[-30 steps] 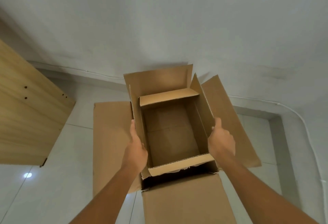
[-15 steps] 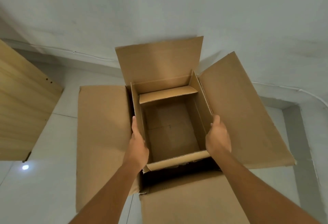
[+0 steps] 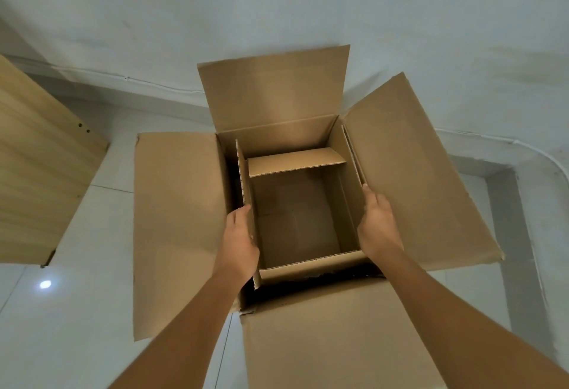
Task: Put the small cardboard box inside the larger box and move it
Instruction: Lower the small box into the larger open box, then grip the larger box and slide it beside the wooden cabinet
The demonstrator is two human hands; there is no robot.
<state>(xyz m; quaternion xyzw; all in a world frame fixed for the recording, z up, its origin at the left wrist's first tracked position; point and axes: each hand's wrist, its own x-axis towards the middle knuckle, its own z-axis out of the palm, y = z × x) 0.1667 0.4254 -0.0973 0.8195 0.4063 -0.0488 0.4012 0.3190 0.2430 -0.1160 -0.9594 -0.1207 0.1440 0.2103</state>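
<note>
Head view looked down into the large box [image 3: 409,191], which stood on the pale tiled floor [image 3: 77,311] close to the white wall [image 3: 277,3], all four flaps folded outward. Small box [image 3: 295,213] sat inside the large box's opening, its top open, empty, with one short flap lying level at its far end. It sat toward the right wall of the large box; a dark gap showed along the left and near sides. Left hand [image 3: 240,244] was pressed flat against the small box's left wall, fingers extended, thumb over the rim. Right hand [image 3: 377,222] was pressed likewise on the right wall. Both gripped the small box between them. Wooden panel [image 3: 37,173] stood at the floor's left edge.
</note>
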